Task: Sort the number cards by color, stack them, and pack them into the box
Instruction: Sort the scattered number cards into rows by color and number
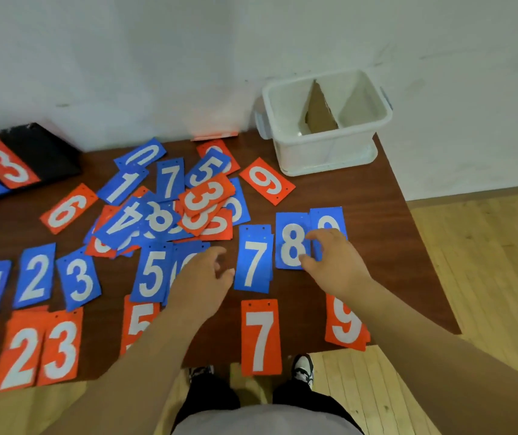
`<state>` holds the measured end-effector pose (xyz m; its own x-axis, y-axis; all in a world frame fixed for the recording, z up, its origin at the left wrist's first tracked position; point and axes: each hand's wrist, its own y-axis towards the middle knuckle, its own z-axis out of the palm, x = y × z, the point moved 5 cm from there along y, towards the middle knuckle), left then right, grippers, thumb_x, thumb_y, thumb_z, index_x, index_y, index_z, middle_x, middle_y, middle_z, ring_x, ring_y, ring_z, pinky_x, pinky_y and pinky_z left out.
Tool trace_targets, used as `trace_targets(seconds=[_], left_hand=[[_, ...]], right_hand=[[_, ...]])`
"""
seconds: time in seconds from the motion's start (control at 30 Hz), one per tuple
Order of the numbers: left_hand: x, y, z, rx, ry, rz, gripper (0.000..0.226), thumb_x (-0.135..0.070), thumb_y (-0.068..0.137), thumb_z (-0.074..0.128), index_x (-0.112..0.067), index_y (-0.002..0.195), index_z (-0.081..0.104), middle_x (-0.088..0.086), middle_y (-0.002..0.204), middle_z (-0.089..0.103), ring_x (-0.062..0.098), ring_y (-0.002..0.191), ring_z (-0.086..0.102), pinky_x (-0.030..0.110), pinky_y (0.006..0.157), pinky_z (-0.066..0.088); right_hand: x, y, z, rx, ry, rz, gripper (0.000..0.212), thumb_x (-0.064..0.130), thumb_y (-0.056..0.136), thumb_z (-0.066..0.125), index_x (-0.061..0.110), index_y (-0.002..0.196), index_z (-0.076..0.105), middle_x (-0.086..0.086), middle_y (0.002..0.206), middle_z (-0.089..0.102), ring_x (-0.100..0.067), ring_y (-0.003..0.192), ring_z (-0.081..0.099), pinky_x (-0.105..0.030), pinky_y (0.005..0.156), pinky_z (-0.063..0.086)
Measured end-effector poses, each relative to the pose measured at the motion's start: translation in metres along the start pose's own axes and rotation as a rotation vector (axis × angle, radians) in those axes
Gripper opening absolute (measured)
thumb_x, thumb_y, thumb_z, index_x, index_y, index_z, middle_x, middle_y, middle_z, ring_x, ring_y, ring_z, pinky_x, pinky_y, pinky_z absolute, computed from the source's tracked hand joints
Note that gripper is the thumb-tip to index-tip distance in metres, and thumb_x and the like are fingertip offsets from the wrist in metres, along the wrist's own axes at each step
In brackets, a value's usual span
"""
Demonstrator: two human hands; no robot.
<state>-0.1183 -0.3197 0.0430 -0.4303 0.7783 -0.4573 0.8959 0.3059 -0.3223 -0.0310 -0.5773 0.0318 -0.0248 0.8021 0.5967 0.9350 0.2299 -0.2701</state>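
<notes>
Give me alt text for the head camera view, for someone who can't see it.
Two hands sort blue and orange number cards on a table: right hand on the blue 8, left hand beside the blue 5. A jumbled pile lies behind; a white box sits at the far corner.

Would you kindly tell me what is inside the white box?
A cardboard divider stands inside the box; nothing else shows. The near wall hides part of its floor.

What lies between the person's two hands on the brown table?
A blue rectangular card with a white 7 lies between the left hand and the right hand, seen in the head view.
</notes>
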Motion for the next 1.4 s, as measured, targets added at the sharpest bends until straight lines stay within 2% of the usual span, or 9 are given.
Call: trace_targets(seconds=[0.17, 0.33, 0.47, 0.57, 0.83, 0.97, 1.13, 1.27, 1.4], left_hand=[[0.075, 0.025, -0.062, -0.049, -0.081, -0.072, 0.053, -0.044, 0.096, 0.064, -0.033, 0.144, 0.045, -0.005, 0.117, 0.055, 0.018, 0.103, 0.061, 0.041, 0.09, 0.055], [0.152, 0.05, -0.119, -0.107, -0.077, -0.058, 0.055, -0.042, 0.094, 0.066, -0.029, 0.144, 0.047, -0.002, 0.13, 0.057, 0.017, 0.115, 0.058, 0.035, 0.094, 0.05], [0.211, 0.068, -0.159, -0.105, -0.043, -0.094, 0.06, -0.044, 0.09, 0.07, -0.028, 0.144, 0.049, 0.003, 0.137, 0.054, 0.026, 0.126, 0.054, 0.045, 0.103, 0.048], [0.243, 0.08, -0.18, -0.095, -0.042, -0.088, 0.06, -0.045, 0.088, 0.072, -0.024, 0.14, 0.051, 0.004, 0.131, 0.056, 0.026, 0.122, 0.057, 0.042, 0.094, 0.05], [0.277, 0.118, -0.192, -0.021, -0.056, -0.099, 0.07, -0.052, 0.087, 0.072, -0.027, 0.146, 0.044, 0.0, 0.141, 0.047, 0.022, 0.122, 0.055, 0.042, 0.084, 0.061], [0.279, 0.139, -0.183, 0.003, -0.062, -0.131, 0.067, -0.046, 0.087, 0.076, -0.026, 0.143, 0.047, 0.0, 0.138, 0.048, 0.022, 0.126, 0.052, 0.04, 0.094, 0.056], [0.271, 0.168, -0.156, 0.045, -0.023, -0.118, 0.074, -0.051, 0.081, 0.079, -0.028, 0.142, 0.043, 0.0, 0.135, 0.049, 0.023, 0.127, 0.05, 0.043, 0.096, 0.054], [0.257, 0.187, -0.133, 0.056, 0.015, -0.081, 0.077, -0.054, 0.079, 0.079, -0.031, 0.141, 0.038, -0.001, 0.133, 0.046, 0.023, 0.128, 0.047, 0.043, 0.099, 0.052], [0.254, 0.197, -0.12, 0.051, 0.171, -0.068, 0.085, -0.058, 0.078, 0.078, -0.03, 0.144, 0.031, 0.002, 0.136, 0.042, 0.025, 0.127, 0.044, 0.04, 0.099, 0.048]], right_hand=[[0.079, 0.028, 0.033, -0.009, 0.053, -0.045, 0.05, 0.037, 0.091, 0.07, 0.026, 0.137, 0.053, 0.003, 0.139, 0.052, -0.016, 0.122, 0.055, -0.029, 0.096, 0.047], [0.148, 0.044, 0.076, -0.054, 0.069, -0.038, 0.05, 0.039, 0.089, 0.071, 0.024, 0.134, 0.054, 0.0, 0.136, 0.053, -0.017, 0.114, 0.056, -0.031, 0.092, 0.047], [0.195, 0.051, 0.105, -0.034, 0.002, 0.046, 0.049, 0.037, 0.09, 0.068, 0.023, 0.135, 0.055, -0.003, 0.135, 0.053, -0.02, 0.109, 0.059, -0.03, 0.081, 0.047], [0.218, 0.054, 0.122, -0.041, 0.019, 0.052, 0.049, 0.051, 0.084, 0.067, 0.026, 0.126, 0.059, 0.0, 0.125, 0.06, -0.016, 0.104, 0.061, -0.031, 0.081, 0.052], [0.247, 0.078, 0.151, -0.02, -0.011, 0.118, 0.056, 0.045, 0.088, 0.071, 0.027, 0.138, 0.051, 0.0, 0.142, 0.05, -0.021, 0.117, 0.056, -0.029, 0.081, 0.047], [0.249, 0.099, 0.168, 0.0, -0.023, 0.14, 0.057, 0.043, 0.089, 0.073, 0.027, 0.139, 0.051, -0.001, 0.143, 0.05, -0.015, 0.104, 0.055, -0.029, 0.081, 0.051], [0.234, 0.135, 0.176, -0.008, -0.066, 0.258, 0.064, 0.043, 0.085, 0.076, 0.026, 0.141, 0.051, -0.005, 0.142, 0.05, -0.024, 0.101, 0.064, -0.033, 0.07, 0.058], [0.213, 0.167, 0.177, -0.028, -0.179, 0.387, 0.081, 0.054, 0.079, 0.076, 0.027, 0.146, 0.041, -0.008, 0.15, 0.041, -0.033, 0.131, 0.049, -0.047, 0.097, 0.054], [0.201, 0.191, 0.182, 0.014, -0.257, 0.48, 0.088, 0.06, 0.082, 0.071, 0.028, 0.152, 0.029, -0.01, 0.157, 0.028, -0.037, 0.143, 0.032, -0.051, 0.108, 0.043]])
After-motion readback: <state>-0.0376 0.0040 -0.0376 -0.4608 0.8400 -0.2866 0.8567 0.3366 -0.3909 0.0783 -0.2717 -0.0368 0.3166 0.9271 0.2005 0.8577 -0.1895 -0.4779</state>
